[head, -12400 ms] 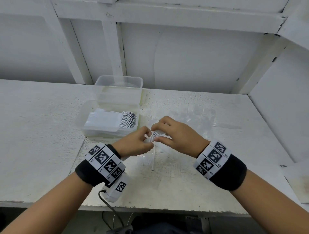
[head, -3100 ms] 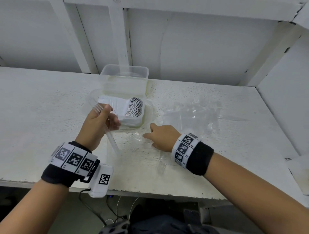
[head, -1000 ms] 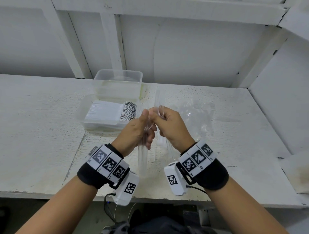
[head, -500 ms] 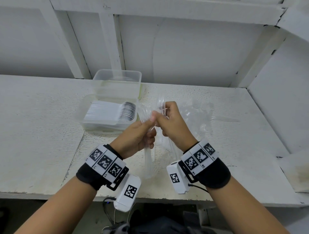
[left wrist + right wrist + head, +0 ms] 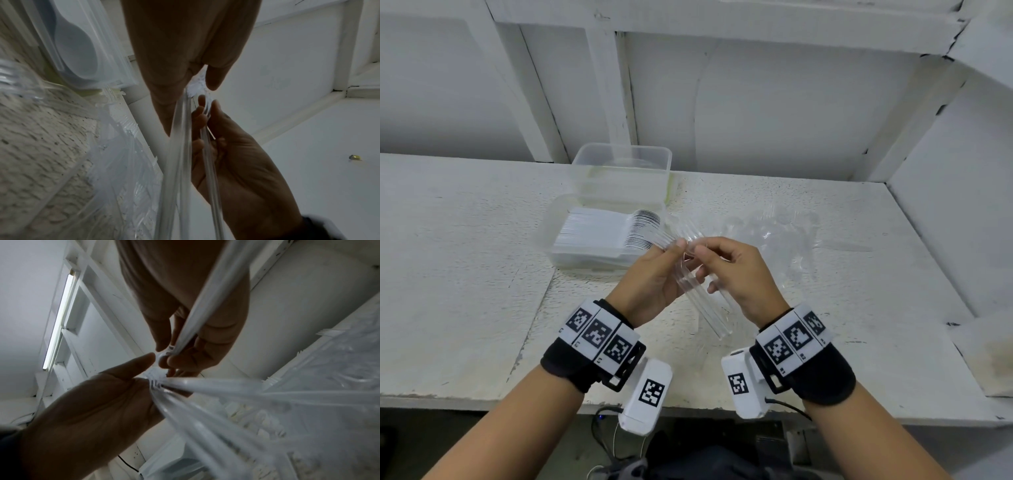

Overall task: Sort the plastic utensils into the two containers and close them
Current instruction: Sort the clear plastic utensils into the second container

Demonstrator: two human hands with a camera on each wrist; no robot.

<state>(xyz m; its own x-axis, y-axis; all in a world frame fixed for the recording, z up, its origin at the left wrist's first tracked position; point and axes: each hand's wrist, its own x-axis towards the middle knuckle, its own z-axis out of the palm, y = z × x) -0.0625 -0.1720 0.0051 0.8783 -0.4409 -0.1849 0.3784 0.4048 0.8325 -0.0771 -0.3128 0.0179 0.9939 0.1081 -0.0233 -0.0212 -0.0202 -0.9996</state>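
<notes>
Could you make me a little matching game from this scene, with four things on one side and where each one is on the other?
Things:
1. white spoons
2. empty clear container
3. loose pile of clear forks
4. bunch of clear forks

Places:
A. spread on the table, right of the containers
B. held between the left hand and the right hand
C. stacked in the nearer container
D. at the back, next to the wall

Pairs: 1-C, 2-D, 3-A, 4-B
</notes>
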